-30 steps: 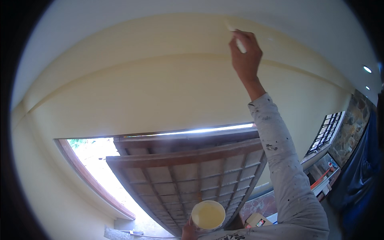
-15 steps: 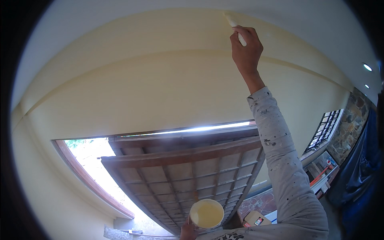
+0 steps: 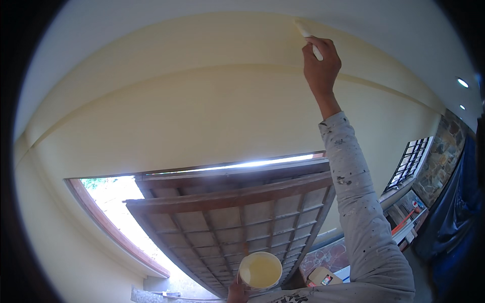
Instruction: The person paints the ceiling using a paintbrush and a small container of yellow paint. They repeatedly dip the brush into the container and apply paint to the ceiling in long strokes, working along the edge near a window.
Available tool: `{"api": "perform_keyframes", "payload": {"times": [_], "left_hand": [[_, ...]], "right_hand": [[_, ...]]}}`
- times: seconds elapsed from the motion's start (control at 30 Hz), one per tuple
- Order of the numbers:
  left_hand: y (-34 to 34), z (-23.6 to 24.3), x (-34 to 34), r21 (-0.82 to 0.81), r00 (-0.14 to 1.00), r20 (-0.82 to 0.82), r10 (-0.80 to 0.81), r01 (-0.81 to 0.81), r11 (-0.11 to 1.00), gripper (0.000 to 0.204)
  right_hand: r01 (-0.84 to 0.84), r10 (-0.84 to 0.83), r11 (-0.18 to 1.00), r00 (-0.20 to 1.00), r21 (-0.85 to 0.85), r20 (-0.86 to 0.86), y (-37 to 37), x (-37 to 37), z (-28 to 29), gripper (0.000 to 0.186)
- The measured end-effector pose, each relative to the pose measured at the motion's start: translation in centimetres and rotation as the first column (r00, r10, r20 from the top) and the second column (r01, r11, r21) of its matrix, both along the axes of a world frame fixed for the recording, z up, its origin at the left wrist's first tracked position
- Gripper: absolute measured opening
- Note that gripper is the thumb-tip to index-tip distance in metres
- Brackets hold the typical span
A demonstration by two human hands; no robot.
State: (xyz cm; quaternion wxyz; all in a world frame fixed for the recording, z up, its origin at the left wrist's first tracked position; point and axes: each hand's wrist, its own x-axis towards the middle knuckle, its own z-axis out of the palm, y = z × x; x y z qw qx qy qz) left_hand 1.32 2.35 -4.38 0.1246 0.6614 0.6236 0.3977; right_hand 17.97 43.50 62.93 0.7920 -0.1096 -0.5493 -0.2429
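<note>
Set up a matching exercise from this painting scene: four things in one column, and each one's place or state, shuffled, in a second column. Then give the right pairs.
Things:
1. paintbrush
2. cup of pale yellow paint
3. wooden door
4. ceiling spotlight

Places or states:
A. swung open under the cream wall
B. lit, at the far right
C. raised to the top of the wall in the right hand
D. held low by the left hand

Pairs: 1-C, 2-D, 3-A, 4-B
</note>
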Motion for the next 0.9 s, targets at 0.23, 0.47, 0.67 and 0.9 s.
{"api": "perform_keyframes", "payload": {"times": [0.23, 0.47, 0.67, 0.9], "left_hand": [[0.4, -0.1, 0.8, 0.057, 0.999, 0.041, 0.03, -0.032, 0.998, 0.05], [0.4, 0.8, 0.9, 0.033, 0.994, 0.105, -0.033, 0.03, 0.999, 0.045], [0.6, 0.4, 1.3, 0.023, 0.993, 0.118, 0.014, -0.017, 1.0, 0.042], [0.4, 3.7, 1.8, -0.072, 0.967, 0.248, -0.048, 0.068, 0.995, 0.037]], "right_hand": [[0.017, -0.016, 0.998, 1.0, 0.061, -0.019, 1.2, 2.2, 0.3, 0.014], [0.049, -0.048, 0.998, 0.998, 0.027, -0.041, 2.3, 4.5, 0.3, 0.013], [0.064, -0.063, 0.998, 0.997, 0.007, -0.054, 3.0, 6.6, 0.3, 0.013], [0.081, -0.087, 0.995, 0.992, -0.065, -0.093, 4.7, 10.1, 0.5, 0.013]]}}
